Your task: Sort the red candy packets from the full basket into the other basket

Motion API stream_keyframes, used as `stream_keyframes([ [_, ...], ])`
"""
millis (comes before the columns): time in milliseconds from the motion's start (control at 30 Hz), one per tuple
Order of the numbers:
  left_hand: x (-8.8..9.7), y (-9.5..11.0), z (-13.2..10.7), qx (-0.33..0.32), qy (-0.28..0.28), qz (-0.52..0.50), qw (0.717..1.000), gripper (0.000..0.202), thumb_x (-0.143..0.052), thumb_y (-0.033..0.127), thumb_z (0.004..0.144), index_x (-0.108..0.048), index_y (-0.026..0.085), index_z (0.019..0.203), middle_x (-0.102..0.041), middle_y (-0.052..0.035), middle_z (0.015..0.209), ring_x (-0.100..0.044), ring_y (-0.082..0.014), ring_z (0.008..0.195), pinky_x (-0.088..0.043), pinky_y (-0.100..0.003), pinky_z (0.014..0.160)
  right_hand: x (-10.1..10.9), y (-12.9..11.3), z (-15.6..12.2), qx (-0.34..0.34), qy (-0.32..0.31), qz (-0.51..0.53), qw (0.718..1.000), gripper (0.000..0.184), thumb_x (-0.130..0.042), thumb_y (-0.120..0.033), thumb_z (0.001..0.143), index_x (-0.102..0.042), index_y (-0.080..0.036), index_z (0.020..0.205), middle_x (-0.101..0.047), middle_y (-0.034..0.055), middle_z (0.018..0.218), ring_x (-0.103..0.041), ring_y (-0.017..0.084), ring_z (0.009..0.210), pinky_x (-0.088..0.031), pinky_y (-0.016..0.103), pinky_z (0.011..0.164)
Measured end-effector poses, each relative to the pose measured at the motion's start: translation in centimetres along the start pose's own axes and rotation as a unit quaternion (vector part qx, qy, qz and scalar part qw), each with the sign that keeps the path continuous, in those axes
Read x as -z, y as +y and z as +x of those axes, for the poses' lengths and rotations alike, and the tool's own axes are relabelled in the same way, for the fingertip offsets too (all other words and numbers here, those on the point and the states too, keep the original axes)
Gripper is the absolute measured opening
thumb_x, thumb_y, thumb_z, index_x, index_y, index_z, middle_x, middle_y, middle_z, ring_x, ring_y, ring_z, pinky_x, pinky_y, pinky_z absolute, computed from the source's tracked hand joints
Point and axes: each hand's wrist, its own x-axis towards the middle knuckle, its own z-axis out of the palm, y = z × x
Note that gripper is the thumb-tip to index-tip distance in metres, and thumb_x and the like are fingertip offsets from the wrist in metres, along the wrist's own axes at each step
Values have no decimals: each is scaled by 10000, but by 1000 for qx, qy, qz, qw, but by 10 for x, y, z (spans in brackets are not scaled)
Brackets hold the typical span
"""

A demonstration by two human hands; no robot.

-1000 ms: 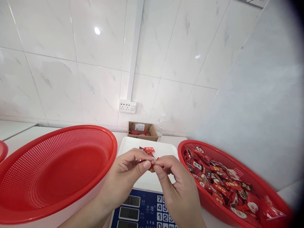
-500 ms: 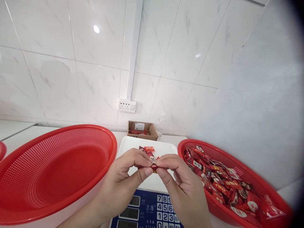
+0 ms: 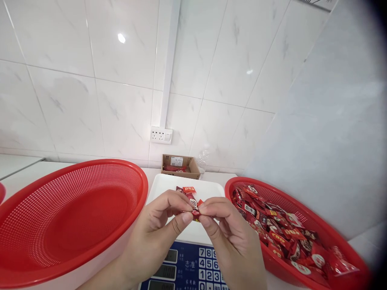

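Between the side edges of a white plastic tray (image 3: 208, 186), left hand (image 3: 157, 231) and right hand (image 3: 233, 237) pinch a small red shiny-wrapped packet (image 3: 196, 212) by its ends: probably light, slippery, best held there.

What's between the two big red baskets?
In the head view: a scale bearing packets, the left hand and right hand above it pinching another packet, and a cardboard box behind.

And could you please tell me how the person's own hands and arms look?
The left hand and right hand are bare, with no gloves, rings or bracelets visible. The left forearm shows no sleeve; the picture ends near the right wrist.
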Motion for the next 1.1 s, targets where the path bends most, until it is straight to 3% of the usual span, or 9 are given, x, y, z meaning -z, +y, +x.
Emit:
stream_keyframes([
  [167,1,7,-1,-26,-15,100,995,91,-675,197,798,-656,245,873,-618,5,851,-565,-139,809,-471,-246,736,4,-1,1,24,-27,-37,999,156,-575,-121,844,-621,-267,875,-583,-7,820,-588,118,748,-493,216,645],
  [633,5,6,1,3,-11,26,1000,76,-646,198,824,-651,209,749,-610,4,819,-572,-135,831,-464,-250,758,-1,1,1,4,-42,-10,999,116,-557,-154,858,-608,-259,852,-606,-19,790,-591,115,751,-490,217,664],
  [833,7,-4,11,64,-6,-47,997,79,-655,279,826,-657,202,814,-617,13,783,-550,-97,720,-470,-204,682,-5,5,0,-95,10,15,995,62,-573,-261,856,-630,-245,838,-612,-1,788,-579,126,695,-484,230,620],
  [967,10,-10,15,83,0,-40,996,104,-665,304,811,-655,201,816,-622,10,807,-545,-100,708,-475,-202,651,-5,4,1,-158,54,34,985,108,-595,-336,834,-639,-237,836,-614,3,787,-573,126,668,-475,235,593],
  [1100,12,-11,17,39,18,62,997,99,-608,268,840,-647,204,774,-607,15,746,-544,-113,702,-461,-217,655,-1,7,5,-183,-12,14,983,156,-595,-361,827,-644,-231,899,-656,25,863,-607,158,759,-491,277,682],
])
